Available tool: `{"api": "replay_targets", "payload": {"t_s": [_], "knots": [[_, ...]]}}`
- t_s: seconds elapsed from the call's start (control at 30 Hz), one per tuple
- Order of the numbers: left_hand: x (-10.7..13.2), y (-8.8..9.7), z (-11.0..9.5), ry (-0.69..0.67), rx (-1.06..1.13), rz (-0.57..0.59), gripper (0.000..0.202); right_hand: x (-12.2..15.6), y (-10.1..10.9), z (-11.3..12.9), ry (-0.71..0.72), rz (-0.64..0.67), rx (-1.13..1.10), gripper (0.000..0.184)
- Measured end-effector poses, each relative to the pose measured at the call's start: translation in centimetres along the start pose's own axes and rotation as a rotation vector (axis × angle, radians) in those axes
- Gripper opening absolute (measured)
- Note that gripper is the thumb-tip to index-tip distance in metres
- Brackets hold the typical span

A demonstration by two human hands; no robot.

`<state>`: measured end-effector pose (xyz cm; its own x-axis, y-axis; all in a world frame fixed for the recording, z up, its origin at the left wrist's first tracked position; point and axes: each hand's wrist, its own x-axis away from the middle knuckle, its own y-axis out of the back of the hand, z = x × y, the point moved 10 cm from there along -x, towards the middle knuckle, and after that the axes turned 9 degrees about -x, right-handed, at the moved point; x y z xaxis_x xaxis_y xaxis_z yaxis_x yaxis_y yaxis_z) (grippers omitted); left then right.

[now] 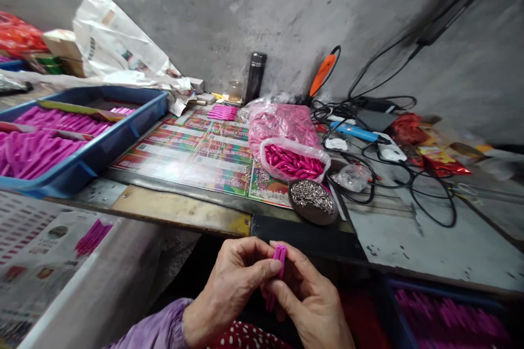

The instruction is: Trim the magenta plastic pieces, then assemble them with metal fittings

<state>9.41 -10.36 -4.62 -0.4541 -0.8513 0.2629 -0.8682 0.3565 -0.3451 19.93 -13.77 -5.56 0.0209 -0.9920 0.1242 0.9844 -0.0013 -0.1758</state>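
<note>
Both my hands meet low in the middle of the view, below the table's front edge. My left hand (229,289) and my right hand (309,297) pinch a small pink plastic clip (279,257) between their fingertips, its top poking up between the thumbs. On the table just beyond stands a dark round dish (298,208) heaped with small metal springs (313,195). Behind it an open clear bag (292,161) is full of pink plastic pieces.
A blue tray (102,144) of pink clips sits at the left on a printed sheet (192,152). Black cables (409,174), a blue tool (356,132), a dark flask (255,76) and newspaper (118,43) lie toward the grey wall. Another bin of pink pieces (450,322) is at lower right.
</note>
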Motion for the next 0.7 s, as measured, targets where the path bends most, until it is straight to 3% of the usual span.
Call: {"api": "replay_targets", "payload": {"t_s": [0.7], "knots": [[-0.22, -0.20, 0.09, 0.004, 0.042, 0.002, 0.044, 0.15, 0.47, -0.39, -0.047, -0.049, 0.017, 0.056]]}}
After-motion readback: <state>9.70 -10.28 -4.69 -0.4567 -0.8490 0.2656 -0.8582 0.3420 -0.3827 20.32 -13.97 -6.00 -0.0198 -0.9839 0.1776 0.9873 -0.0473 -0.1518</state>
